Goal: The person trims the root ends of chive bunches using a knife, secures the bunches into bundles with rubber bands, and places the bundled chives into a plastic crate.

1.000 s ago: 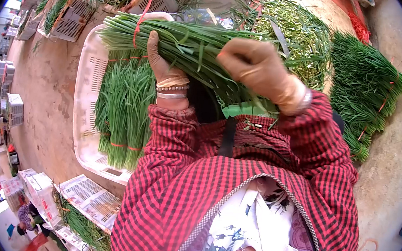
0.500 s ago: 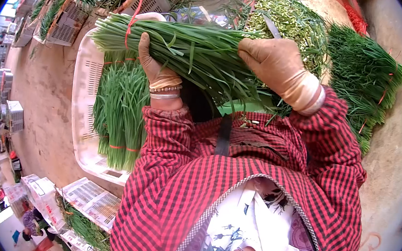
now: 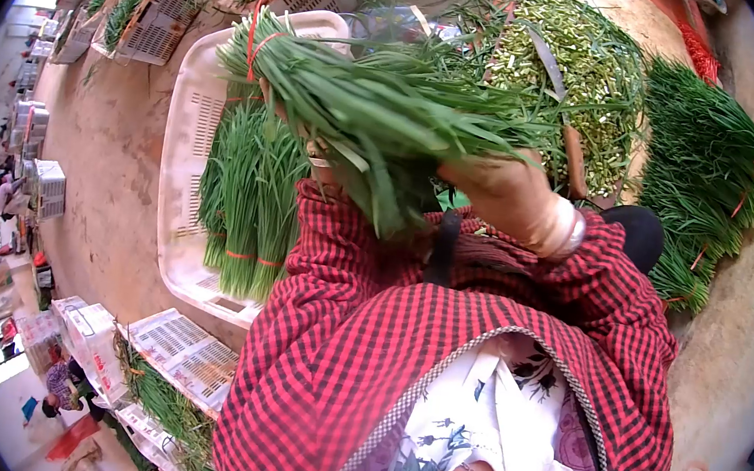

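A large bunch of green stalks (image 3: pixel 365 95) with a red band near its pale cut end lies across my lap, its leaves smeared by motion. My left hand (image 3: pixel 320 150) is mostly hidden beneath the banded end and supports it. At the leafy end is my right hand (image 3: pixel 508 190), gloved and blurred, its fingers partly covered by leaves. Beside my left arm, a white crate (image 3: pixel 183 158) holds several banded bunches (image 3: pixel 253 184). A knife (image 3: pixel 546 59) with a brown handle rests on a heap of cut trimmings (image 3: pixel 611 95).
More banded green bunches (image 3: pixel 701 170) lie at the right. Crates of loose greens (image 3: pixel 155 24) stand at the upper left, and further crates (image 3: pixel 182 357) at the lower left. A person (image 3: pixel 60 386) is far off at the lower left.
The bunch has tilted and its leaves have swung down toward my lap. My right hand has moved lower, below the leaf ends. My left hand has become mostly covered.
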### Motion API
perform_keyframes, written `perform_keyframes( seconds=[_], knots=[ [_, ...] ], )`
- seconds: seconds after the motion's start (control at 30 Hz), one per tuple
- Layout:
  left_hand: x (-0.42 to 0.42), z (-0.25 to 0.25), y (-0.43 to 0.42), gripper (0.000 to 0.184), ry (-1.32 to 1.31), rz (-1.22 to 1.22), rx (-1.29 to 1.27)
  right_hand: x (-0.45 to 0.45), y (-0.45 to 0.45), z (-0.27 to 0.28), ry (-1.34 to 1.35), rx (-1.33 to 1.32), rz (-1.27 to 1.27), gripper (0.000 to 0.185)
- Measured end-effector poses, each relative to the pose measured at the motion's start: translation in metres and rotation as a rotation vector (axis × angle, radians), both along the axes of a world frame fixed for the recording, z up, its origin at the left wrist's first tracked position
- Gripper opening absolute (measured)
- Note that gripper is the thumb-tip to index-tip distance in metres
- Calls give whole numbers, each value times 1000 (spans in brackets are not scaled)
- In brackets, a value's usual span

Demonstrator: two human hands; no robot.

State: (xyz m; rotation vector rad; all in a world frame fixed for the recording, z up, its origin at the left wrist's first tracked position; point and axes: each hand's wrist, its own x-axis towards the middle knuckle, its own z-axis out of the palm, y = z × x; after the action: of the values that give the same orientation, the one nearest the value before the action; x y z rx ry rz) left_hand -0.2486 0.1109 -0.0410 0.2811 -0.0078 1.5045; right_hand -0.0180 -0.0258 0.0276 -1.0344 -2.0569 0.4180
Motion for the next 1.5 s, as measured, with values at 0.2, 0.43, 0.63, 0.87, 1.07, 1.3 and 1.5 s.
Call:
perform_keyframes(
  seconds=[0.2, 0.43, 0.63, 0.87, 1.07, 1.3, 1.5],
  knots=[
    [-1, 19, -13, 65, 55, 47, -79, 59, 11, 9, 11, -305, -318, 31],
    [5, 19, -13, 64, 48, 31, -107, 38, 3, 90, 503, -334, 34, 13],
    [6, 22, -14, 63, 46, 24, -112, -1, 5, 80, -195, -266, 75, 23],
    [1, 23, -23, 63, 33, 42, -127, -15, 10, 49, 203, -470, 94, 7],
    [1, 23, -23, 62, 22, 47, -127, 20, 29, 62, 352, -64, -141, 9],
    [3, 22, -14, 61, 16, 33, -118, -9, -6, 111, -259, -451, 230, 31],
    [5, 21, -15, 61, 25, 27, -117, -26, -15, 67, -69, -243, 230, 9]
  ],
)
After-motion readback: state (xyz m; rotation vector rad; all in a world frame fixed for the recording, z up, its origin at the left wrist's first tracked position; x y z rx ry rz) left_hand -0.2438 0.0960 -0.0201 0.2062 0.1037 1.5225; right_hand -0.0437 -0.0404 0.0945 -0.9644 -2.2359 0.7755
